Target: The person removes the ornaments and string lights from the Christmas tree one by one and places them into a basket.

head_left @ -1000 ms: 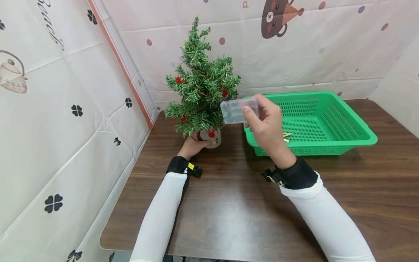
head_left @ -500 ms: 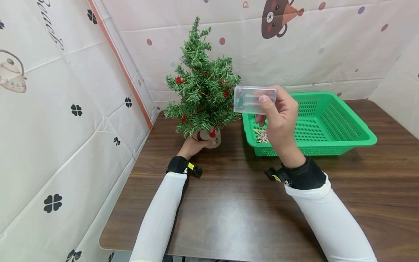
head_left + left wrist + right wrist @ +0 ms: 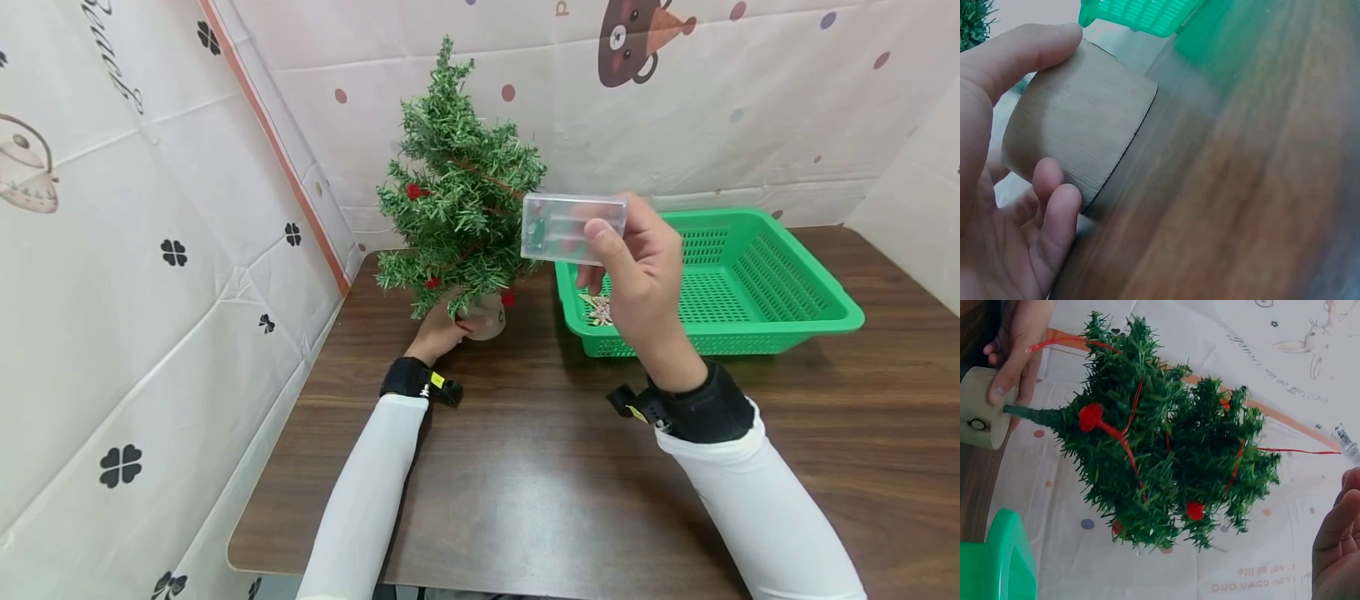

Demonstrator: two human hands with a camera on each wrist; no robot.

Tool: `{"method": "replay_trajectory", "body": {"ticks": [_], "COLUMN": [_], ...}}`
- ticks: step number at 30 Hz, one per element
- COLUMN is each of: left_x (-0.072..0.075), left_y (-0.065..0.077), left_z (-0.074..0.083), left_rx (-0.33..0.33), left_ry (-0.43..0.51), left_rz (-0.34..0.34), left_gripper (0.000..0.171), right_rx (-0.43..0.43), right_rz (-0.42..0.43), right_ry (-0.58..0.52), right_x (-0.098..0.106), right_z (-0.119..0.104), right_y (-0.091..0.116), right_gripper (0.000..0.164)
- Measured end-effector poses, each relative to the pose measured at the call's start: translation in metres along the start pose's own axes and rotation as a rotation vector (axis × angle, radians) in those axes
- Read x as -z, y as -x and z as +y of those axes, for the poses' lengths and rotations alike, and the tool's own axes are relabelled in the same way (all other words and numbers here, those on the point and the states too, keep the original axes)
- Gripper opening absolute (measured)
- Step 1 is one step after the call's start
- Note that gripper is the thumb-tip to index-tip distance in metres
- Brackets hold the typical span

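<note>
Wall cloth [image 3: 217,342]: script [image 3: 112,58] reading "Beac", last letter uncertain, well left of the left hand's [image 3: 437,335] fingers. Right wrist view: inverted "down and" [image 3: 1254,586] near the right hand's [image 3: 1342,540] fingers, neighbouring letters unclear. Tree base [image 3: 975,394]: ringed mark [image 3: 977,424] near the thumb, illegible.

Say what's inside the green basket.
Inside the green basket, at left, lies what looks like a spiky ornament. The right hand and clear box cover part of the interior; whatever lies there cannot be seen.

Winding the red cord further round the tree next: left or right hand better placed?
Right hand, probably: it holds the clear case that the red cord runs to, up near the tree. The left hand grips the base.
</note>
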State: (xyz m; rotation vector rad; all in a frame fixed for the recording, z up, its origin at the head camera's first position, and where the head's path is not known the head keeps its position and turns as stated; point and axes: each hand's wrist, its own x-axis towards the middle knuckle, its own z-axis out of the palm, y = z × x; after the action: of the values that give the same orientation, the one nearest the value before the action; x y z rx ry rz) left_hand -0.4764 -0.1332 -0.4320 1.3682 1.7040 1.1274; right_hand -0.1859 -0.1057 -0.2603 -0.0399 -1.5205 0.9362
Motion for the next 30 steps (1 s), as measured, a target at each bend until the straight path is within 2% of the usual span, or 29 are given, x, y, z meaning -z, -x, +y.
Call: {"method": "replay_trajectory", "body": {"ticks": [3, 4, 6, 8, 11, 14, 17, 22, 24, 26, 28, 30], "left_x": [0.0, 0.0, 0.0, -0.001, -0.004, -0.005, -0.003, 0.002, 0.003, 0.003, 0.003, 0.003], "left_y": [0.001, 0.001, -0.001, -0.002, -0.003, -0.001, 0.002, 0.005, 0.004, 0.005, 0.006, 0.007], "left_z": [-0.003, -0.002, -0.002, -0.002, 0.0, 0.003, 0.004, 0.004, 0.003, 0.002, 0.001, 0.0], "left_rx": [0.103, 0.108, 0.08, 0.025, -0.04, -0.047, 0.01, 0.081, 0.072, 0.043, 0.008, -0.05], "left_ry": [-0.077, -0.087, -0.083, -0.07, -0.082, -0.112, -0.08, 0.023, 0.039, 0.044, 0.047, 0.047], "left_rz": [0.018, 0.01, -0.026, -0.033, 0.0, 0.047, 0.022, -0.02, -0.027, -0.028, -0.027, -0.028], "left_gripper": [0.092, 0.093, 0.091, 0.088, 0.087, 0.085, 0.083, 0.061, 0.047, 0.041, 0.041, 0.048], "right_rx": [-0.004, -0.009, -0.018, -0.025, -0.019, -0.008, 0.006, 0.027, 0.029, 0.026, 0.019, 0.015], "right_rz": [-0.014, -0.019, -0.029, -0.041, -0.066, -0.075, -0.053, -0.019, -0.017, -0.015, -0.015, -0.016], "right_ry": [0.003, 0.0, -0.001, -0.01, -0.013, -0.023, -0.029, -0.03, -0.032, -0.039, -0.048, -0.053], "right_x": [-0.002, -0.003, -0.005, -0.007, -0.009, -0.01, -0.009, -0.007, -0.006, -0.006, -0.006, -0.007], "right_z": [-0.003, -0.003, -0.005, -0.007, -0.008, -0.007, -0.006, -0.007, -0.008, -0.01, -0.011, -0.012], "right_y": [0.001, 0.002, 0.003, 0.004, 0.005, 0.005, 0.004, 0.002, 0.001, 0.001, 0.002, 0.002], "right_gripper": [0.019, 0.019, 0.019, 0.02, 0.022, 0.022, 0.021, 0.023, 0.023, 0.021, 0.019, 0.018]}}
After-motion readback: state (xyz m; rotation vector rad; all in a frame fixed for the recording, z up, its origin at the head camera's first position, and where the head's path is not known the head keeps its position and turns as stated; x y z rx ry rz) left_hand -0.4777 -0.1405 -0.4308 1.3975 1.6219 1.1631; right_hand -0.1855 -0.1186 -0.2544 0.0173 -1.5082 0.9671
